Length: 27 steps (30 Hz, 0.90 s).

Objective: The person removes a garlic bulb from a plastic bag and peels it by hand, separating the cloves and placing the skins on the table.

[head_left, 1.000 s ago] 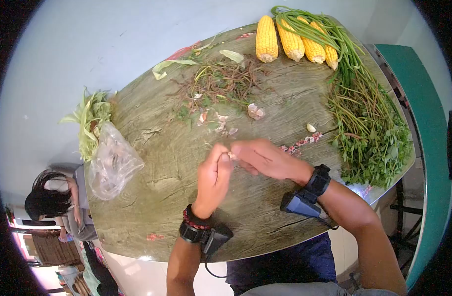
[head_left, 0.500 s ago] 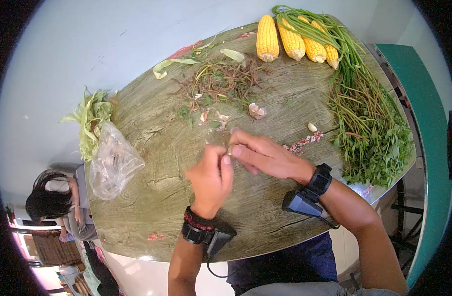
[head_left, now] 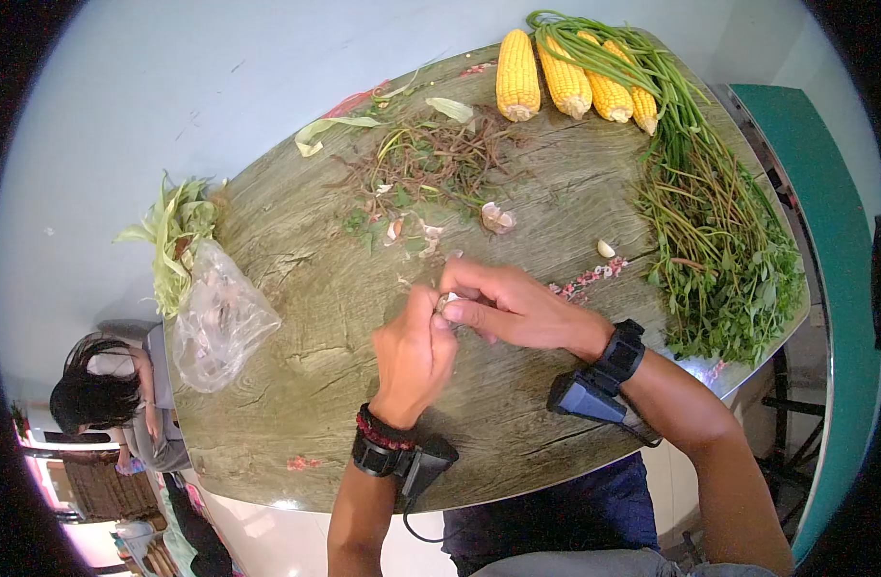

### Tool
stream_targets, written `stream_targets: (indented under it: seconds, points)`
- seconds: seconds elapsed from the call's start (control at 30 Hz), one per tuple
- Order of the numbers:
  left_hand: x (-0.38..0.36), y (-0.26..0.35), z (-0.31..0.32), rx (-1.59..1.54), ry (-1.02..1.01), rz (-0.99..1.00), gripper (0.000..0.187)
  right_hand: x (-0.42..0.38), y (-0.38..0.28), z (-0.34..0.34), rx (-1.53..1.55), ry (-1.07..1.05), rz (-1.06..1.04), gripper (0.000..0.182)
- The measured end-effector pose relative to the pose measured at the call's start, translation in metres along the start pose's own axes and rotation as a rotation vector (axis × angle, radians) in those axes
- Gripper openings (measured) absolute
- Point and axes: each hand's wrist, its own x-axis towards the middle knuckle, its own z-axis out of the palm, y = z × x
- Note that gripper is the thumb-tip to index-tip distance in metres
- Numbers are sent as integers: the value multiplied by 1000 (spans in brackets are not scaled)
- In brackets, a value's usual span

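Between the fingertips of both hands, over the middle of the table, is a small garlic clove, partly hidden by the fingers. My left hand pinches it from the left, thumb upward. From the right, my right hand grips the same clove with thumb and fingers. Beyond the hands lies a partial garlic head, with bits of garlic skin to its left. A peeled white clove rests on the table to the right of my right hand.
Trimmed stems form a pile farther back. Several corn cobs lie at the far edge, beside long green beans and leafy greens. At left are a clear plastic bag and corn husks. Another person sits beyond the left edge.
The fingers have shifted slightly around the clove, and more of it shows between the fingertips. My left hand has turned a little to the right. The surrounding things stay in place.
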Motion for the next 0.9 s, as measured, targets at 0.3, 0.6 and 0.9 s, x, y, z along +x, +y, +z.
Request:
stream_targets:
  seconds: [0.3, 0.6, 0.9]
  points:
    - [-1, -3, -1, -125, -27, -96, 2, -2, 4, 2, -156, 11, -66, 30]
    - [7, 1, 2, -165, 227, -158, 15, -3, 1, 0, 139, -49, 140, 34]
    - [4, 6, -3, -250, 329, 26, 24, -3, 1, 0, 124, -11, 138, 39]
